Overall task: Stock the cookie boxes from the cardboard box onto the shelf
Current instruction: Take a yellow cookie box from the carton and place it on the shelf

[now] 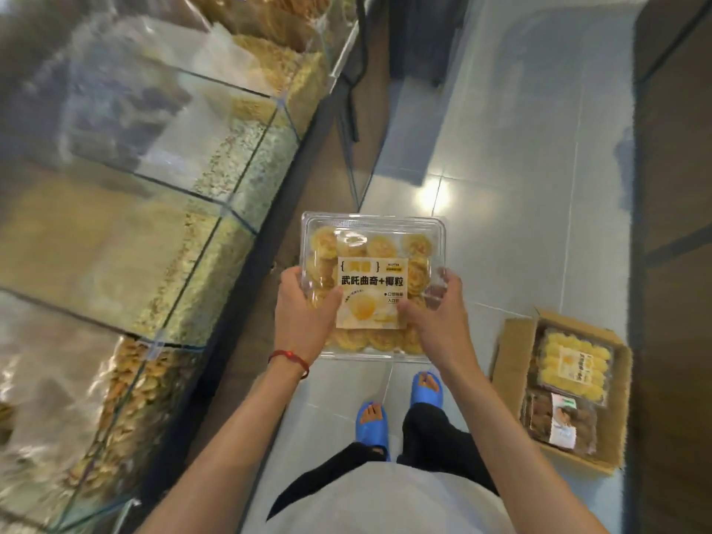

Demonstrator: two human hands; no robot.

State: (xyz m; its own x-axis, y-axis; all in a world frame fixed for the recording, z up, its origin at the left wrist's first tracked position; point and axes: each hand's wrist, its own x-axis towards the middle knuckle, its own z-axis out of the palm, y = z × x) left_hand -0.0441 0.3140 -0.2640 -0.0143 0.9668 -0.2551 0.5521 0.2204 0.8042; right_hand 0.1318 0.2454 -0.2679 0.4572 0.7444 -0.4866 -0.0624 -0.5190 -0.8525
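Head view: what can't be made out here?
Head view, cardboard box: the yellow pack and darker pack on top hide anything beneath.
Head view, held cookie box: its sides and part of the label are covered by the left hand and right hand.
Head view, glass bins: contents smeared by blur and glare.
Head view, darker pack: label too small to read.
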